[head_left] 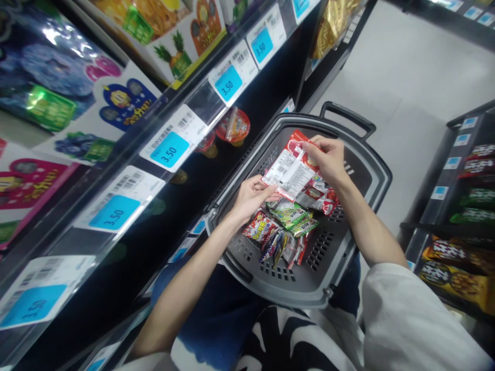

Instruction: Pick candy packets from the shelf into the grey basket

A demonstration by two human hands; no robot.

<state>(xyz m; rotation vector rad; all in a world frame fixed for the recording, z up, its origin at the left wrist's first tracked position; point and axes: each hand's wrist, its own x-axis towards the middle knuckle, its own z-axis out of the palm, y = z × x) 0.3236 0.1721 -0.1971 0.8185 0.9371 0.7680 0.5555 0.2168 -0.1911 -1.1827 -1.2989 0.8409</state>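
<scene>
A red and white snack packet (290,167) is stretched between my two hands, its printed back with a barcode facing up. My left hand (255,196) pinches its lower left corner. At the upper right edge, my right hand (327,157) grips it between thumb and fingers. Below the packet is a grey shopping basket (328,286) with slotted walls. Inside lie several small packets, among them a green packet (290,215), a red packet (261,228) and a silver and red packet (319,198). The held packet hides part of this pile.
A shelf edge with blue price tags (169,149) runs diagonally on my left, with bagged snacks (58,77) above and red-lidded cups (234,126) below. The basket's black handle (348,118) sticks out at the far end. On the right stands another shelf with snack bags (456,278). Pale floor (398,77) lies between.
</scene>
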